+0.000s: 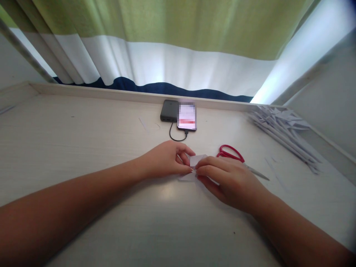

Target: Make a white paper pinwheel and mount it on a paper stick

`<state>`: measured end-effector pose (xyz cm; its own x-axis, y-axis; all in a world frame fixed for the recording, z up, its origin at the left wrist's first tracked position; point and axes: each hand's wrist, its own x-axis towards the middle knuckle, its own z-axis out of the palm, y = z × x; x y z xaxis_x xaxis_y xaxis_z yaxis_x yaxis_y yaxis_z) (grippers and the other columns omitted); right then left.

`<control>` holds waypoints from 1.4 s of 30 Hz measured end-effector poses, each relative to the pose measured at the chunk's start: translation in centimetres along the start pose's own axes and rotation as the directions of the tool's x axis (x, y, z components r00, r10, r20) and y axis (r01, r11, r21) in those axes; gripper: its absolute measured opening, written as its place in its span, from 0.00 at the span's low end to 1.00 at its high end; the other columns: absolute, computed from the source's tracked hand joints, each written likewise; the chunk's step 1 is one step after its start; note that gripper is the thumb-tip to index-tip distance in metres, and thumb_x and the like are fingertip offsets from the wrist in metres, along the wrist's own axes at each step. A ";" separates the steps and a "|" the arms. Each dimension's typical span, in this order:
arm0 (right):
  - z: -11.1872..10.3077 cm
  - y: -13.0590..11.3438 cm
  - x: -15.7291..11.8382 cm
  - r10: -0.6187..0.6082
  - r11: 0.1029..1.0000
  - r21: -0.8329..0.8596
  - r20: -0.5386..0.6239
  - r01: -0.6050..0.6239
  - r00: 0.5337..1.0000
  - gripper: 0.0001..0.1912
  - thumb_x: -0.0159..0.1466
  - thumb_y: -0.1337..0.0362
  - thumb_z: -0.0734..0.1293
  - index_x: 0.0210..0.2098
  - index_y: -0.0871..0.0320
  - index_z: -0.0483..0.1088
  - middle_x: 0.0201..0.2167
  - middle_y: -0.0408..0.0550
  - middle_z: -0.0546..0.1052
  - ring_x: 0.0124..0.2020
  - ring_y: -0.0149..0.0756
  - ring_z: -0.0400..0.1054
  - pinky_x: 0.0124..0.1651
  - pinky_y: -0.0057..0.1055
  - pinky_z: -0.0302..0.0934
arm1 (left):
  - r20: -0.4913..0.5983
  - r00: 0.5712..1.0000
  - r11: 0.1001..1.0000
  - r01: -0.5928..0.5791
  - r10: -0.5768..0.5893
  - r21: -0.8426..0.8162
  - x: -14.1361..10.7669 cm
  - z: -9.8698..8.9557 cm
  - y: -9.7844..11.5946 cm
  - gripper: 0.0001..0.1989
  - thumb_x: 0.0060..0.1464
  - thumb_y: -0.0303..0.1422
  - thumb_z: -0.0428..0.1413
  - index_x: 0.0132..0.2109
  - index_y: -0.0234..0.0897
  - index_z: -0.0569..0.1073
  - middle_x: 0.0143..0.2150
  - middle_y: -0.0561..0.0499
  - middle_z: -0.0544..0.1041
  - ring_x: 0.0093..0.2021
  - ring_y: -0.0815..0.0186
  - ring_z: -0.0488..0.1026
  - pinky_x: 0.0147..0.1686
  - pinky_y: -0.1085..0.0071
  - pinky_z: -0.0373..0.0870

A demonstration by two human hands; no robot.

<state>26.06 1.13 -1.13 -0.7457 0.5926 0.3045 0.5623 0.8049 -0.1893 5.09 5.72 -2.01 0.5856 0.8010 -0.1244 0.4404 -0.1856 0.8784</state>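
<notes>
A small piece of folded white paper [198,160] is held between my two hands, low over the middle of the table. My left hand [167,160] pinches its left side, thumb below and fingers above. From the right, my right hand [226,178] grips the same paper with its fingertips, covering part of it. The finer folds are hidden by the fingers. Just beyond my right hand lie scissors with red handles [232,152], their blades pointing right and partly behind the hand.
A dark power bank [169,110] and a phone [187,116] joined by a short black cable [178,139] lie near the table's back ledge [116,93]. At the right is a pile of folded white paper strips [283,129]. Curtains [178,48] hang behind the table [125,222].
</notes>
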 end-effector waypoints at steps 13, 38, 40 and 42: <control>-0.1 0.2 -0.2 -0.032 0.999 0.006 -0.025 0.032 0.999 0.09 0.64 0.69 0.61 0.40 0.58 0.72 0.41 0.50 0.76 0.39 0.37 0.69 0.40 0.33 0.63 | 0.066 0.987 0.949 0.161 -0.149 -0.271 0.1 -0.3 0.3 0.17 0.49 0.35 0.59 0.46 0.33 0.75 0.31 0.46 0.80 0.31 0.66 0.75 0.27 0.73 0.70; -0.3 0.3 -0.4 -0.023 1.000 0.000 -0.075 0.024 0.997 0.06 0.63 0.67 0.64 0.37 0.58 0.73 0.39 0.48 0.76 0.37 0.34 0.70 0.39 0.32 0.64 | -0.020 1.000 0.980 -0.006 0.002 -0.201 0.0 0.3 -0.2 0.17 0.46 0.30 0.61 0.45 0.33 0.74 0.35 0.47 0.78 0.33 0.66 0.77 0.34 0.72 0.74; -0.4 0.3 -0.4 -0.020 1.000 -0.003 -0.083 0.020 0.996 0.06 0.63 0.66 0.64 0.37 0.58 0.73 0.39 0.47 0.76 0.37 0.34 0.70 0.39 0.32 0.64 | -0.017 1.000 0.977 0.002 -0.006 -0.212 0.0 0.3 -0.1 0.17 0.46 0.30 0.61 0.45 0.32 0.74 0.35 0.47 0.78 0.33 0.66 0.77 0.33 0.72 0.74; -0.4 0.3 -0.4 -0.015 1.000 -0.004 -0.094 0.015 0.995 0.06 0.63 0.66 0.64 0.38 0.58 0.73 0.39 0.47 0.76 0.37 0.34 0.70 0.39 0.32 0.64 | -0.018 1.000 0.976 0.010 -0.014 -0.219 0.0 0.4 -0.1 0.17 0.46 0.30 0.61 0.45 0.32 0.74 0.35 0.47 0.78 0.32 0.66 0.77 0.32 0.72 0.74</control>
<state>26.67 1.12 -0.93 -0.7172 0.5752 0.3935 0.5527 0.8133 -0.1815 5.28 5.51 -2.24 0.5669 0.8137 -0.1284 0.2864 -0.0486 0.9569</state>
